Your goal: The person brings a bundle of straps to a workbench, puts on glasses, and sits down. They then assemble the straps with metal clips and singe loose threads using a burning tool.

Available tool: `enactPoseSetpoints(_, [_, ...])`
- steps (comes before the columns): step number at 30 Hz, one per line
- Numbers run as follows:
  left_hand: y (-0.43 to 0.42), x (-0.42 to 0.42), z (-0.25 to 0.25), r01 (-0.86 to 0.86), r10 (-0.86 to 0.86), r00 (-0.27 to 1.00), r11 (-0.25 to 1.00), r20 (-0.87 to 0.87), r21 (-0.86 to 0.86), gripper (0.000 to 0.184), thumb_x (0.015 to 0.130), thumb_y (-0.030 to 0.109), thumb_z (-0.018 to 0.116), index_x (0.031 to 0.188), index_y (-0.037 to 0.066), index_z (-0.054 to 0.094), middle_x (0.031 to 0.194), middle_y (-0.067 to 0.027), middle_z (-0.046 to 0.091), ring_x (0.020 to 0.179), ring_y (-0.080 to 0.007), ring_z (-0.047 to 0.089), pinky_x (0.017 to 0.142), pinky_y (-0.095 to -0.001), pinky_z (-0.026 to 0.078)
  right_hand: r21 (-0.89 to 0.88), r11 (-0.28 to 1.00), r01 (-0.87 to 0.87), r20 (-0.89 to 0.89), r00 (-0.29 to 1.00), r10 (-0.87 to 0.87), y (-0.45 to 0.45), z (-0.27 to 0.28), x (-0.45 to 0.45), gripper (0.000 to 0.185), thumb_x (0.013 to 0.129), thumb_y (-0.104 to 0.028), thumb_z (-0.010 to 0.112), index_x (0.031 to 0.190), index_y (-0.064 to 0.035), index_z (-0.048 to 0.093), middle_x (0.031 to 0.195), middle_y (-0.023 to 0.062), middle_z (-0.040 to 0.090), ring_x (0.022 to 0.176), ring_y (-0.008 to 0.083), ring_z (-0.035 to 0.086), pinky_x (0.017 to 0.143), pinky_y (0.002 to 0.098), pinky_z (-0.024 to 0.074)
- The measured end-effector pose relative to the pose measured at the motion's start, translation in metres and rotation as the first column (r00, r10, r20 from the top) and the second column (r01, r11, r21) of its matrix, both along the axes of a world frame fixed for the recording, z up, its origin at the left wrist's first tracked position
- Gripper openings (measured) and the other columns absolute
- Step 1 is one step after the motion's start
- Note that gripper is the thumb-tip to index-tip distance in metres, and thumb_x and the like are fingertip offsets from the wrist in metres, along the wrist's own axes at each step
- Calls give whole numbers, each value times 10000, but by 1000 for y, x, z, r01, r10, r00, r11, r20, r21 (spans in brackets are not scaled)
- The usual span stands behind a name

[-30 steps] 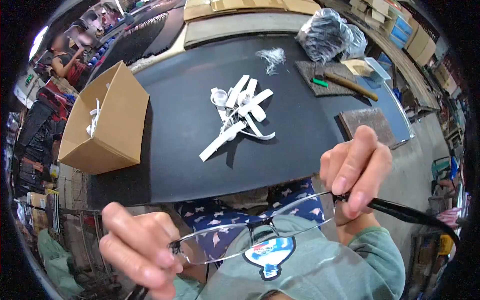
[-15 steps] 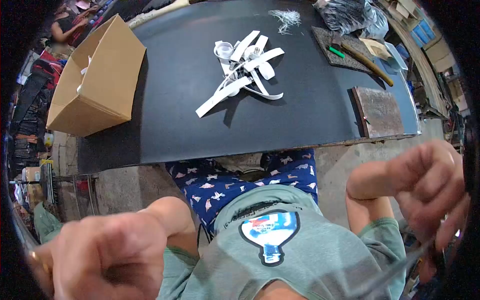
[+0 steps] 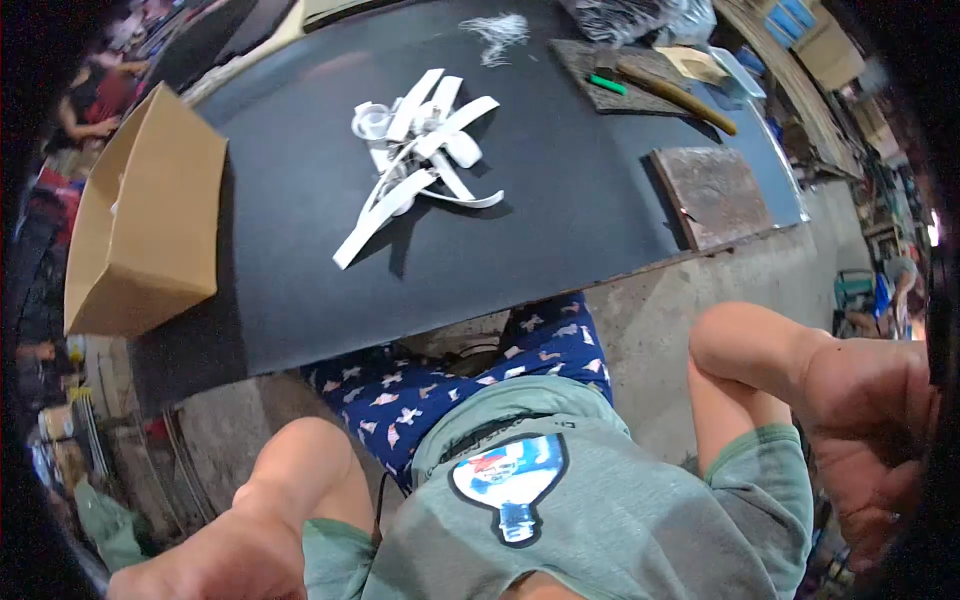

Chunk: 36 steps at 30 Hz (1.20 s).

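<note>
My left hand [image 3: 215, 560] is raised close to the camera at the lower left edge, with its fingers cut off by the frame. My right hand [image 3: 870, 430] is up at the right edge, palm partly showing. Its fingers run into the dark border, so whether it holds anything is hidden. Neither hand touches the table [image 3: 560, 230]. On the black tabletop lies a tangled pile of white straps [image 3: 420, 150] with round white pieces and some metal bits among them.
An open cardboard box [image 3: 165, 215] stands at the table's left end. To the right are a rusty metal plate [image 3: 712, 195], a hammer [image 3: 680, 97] and a green object [image 3: 607, 85] on a dark board. Behind lie white threads [image 3: 495, 35] and a plastic bag [image 3: 640, 20]. Other people are in the background.
My view has turned, so the table appears tilted and shifted left. My left hand has gone lower, partly out of frame. My right hand has turned, and the dark blurred strand near it no longer shows.
</note>
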State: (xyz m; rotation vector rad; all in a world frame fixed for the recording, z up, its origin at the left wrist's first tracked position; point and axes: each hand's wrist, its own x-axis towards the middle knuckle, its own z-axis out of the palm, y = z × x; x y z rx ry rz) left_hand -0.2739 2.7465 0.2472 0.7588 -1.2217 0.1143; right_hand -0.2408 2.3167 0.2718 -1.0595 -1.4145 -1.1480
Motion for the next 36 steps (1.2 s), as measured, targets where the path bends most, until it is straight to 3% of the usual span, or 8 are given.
enactPoseSetpoints(5, [-9,31,-25,-105,108,994,972,4,-211,288,831,24,659,1105,111,669,1171,-34,615,995,-139,643,910,-294,520,176,911,372,-283,906,-315,-56,-35,5,157,775,-290,660,710,-151,627,790,-26,611,764,103,497,734,287,412])
enactPoseSetpoints(7, [-53,58,-50,-320,415,902,827,118,-463,343,842,102,699,1179,152,664,1289,-41,545,1018,-142,640,896,-282,523,218,975,-35,-517,844,145,-42,-35,32,256,859,-293,552,910,-54,626,921,79,615,818,186,550,774,326,452])
enactPoseSetpoints(9, [-65,68,-66,-531,639,769,658,22,-534,252,824,173,735,1063,159,657,1198,-36,544,975,-106,616,910,-277,489,-147,947,286,-674,672,-307,-52,-66,74,244,909,-191,549,1030,-10,659,1049,114,654,880,184,610,808,315,487])
enactPoseSetpoints(12, [-16,73,-106,-760,733,649,619,-203,-196,201,854,188,687,1006,69,630,1101,-74,575,907,-108,573,862,-289,447,-583,699,415,-766,6,-642,-95,-149,113,103,883,-107,706,949,-42,751,962,17,726,865,85,641,808,238,508])
enactPoseSetpoints(15, [-25,107,-139,-871,922,387,369,-11,324,252,914,76,596,1141,-33,596,1000,-85,632,773,-106,557,724,-241,455,-804,429,412,-545,-224,-808,-141,-247,110,144,819,-64,740,961,-68,764,860,25,695,803,87,635,723,235,503])
enactPoseSetpoints(18, [-30,127,-195,-719,989,71,141,-130,680,272,943,-23,560,1210,-20,612,1095,-91,641,791,-109,566,759,-242,482,-662,558,501,-710,-180,-680,-135,-280,105,176,788,-43,753,961,-74,764,840,26,668,757,95,621,677,239,491])
enactPoseSetpoints(25, [24,118,-309,-609,995,-95,-32,-34,793,266,975,42,557,1221,-50,593,1191,-100,629,863,-122,604,805,-268,505,-711,522,472,-671,-231,-704,-127,-282,111,178,745,-49,789,921,-70,769,810,20,634,709,110,600,647,245,485])
enactPoseSetpoints(36, [32,116,-316,-605,997,-67,-18,-29,796,232,984,48,544,1183,-46,615,1159,-77,606,863,-112,606,813,-255,508,-674,628,390,-718,-143,-682,-143,-280,114,136,751,-19,775,879,-65,777,824,14,642,747,104,596,667,245,476])
